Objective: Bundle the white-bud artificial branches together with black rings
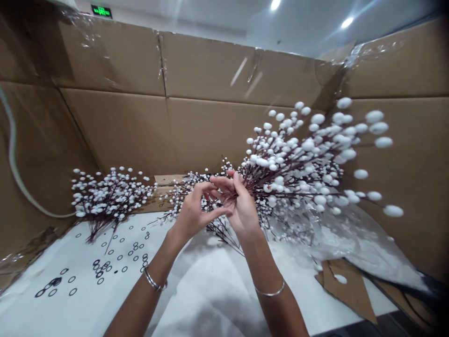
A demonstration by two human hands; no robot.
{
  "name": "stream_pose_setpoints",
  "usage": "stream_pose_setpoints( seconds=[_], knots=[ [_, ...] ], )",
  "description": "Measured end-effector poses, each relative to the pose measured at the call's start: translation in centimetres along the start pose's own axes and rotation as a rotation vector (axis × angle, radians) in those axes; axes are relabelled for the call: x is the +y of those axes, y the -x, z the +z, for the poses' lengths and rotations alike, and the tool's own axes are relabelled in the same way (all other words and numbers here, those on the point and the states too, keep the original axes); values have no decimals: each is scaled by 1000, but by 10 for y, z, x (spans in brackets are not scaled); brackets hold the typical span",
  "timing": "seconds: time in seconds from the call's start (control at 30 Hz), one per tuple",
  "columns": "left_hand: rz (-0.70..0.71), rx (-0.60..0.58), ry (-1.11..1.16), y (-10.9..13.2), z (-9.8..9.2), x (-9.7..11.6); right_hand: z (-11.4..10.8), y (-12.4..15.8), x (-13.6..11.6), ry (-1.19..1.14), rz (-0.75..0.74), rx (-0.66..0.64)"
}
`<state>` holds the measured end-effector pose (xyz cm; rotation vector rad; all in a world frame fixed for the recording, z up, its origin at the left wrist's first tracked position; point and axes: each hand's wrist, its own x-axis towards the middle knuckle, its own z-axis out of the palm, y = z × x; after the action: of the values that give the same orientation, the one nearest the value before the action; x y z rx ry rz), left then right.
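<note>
Both bare forearms [147,304] rise from the bottom edge, each wrist ringed by a thin silver bangle [154,281]. Right hand [243,206] closes around the dark red stems of a large white-berry spray [291,159], its fingers curled over them while the berries fan up and out to the right. Left hand [196,210] sits just beside it, fingers curved and thumb stretched toward the stems; whether it grips anything cannot be told. A second spray [185,192] lies low behind the hands, and a third spray [108,201] rests on the white worktop [210,299] to the left, near scattered small black rings [115,262]. Crumpled clear plastic film [354,238] spreads to the right, beside a cut cardboard piece [347,290]. Cardboard sheets [168,131] wall off the back and sides, with a white cable [12,154] along the left one.
</note>
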<state>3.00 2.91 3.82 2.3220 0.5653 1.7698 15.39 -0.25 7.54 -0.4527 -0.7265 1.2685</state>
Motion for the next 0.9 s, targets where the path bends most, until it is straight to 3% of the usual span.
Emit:
stream_pose_setpoints(
  seconds=[0.1,0.2,0.3,0.47,0.6,0.9],
  knots=[
    [21,-73,-30,1,2,-3,-2,2,-4,7,-22,-10],
    [9,-29,-83,-1,2,-1,-1,3,-8,-1,10,-22],
    [95,-2,-184,-3,1,7,1,3,-7,-1,-29,-16],
    [184,-105,-361,-4,5,22,1,3,-2,30,-81,-45],
    [191,-218,-342,-5,2,29,0,4,-2,110,-116,-92],
    [-192,-457,-69,-14,-21,40,3,8,8,388,42,-143]
  ],
)
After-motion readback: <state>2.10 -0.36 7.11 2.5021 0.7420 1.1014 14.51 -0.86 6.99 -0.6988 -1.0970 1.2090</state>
